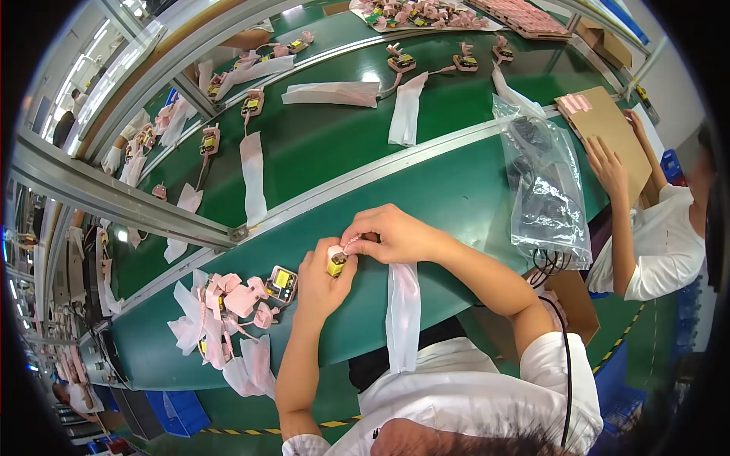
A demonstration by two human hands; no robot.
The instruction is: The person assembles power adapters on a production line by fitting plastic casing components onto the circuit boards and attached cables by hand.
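My left hand is closed around a small pink charger assembly with a yellow-wrapped component showing between the fingers. Above it, the fingertips of my right hand pinch a thin pink cable at the assembly's top end. Beneath my right wrist a white wrapped sleeve hangs over the near edge of the green bench. Left of my left hand lies a pile of pink charger parts with white sleeves, and one open unit with a yellow component sits nearest the hand.
Beyond a metal rail, a green conveyor carries several charger units with white sleeves. A clear plastic bag of black cables lies right. A co-worker's hand rests on a cardboard sheet. A metal frame crosses at left.
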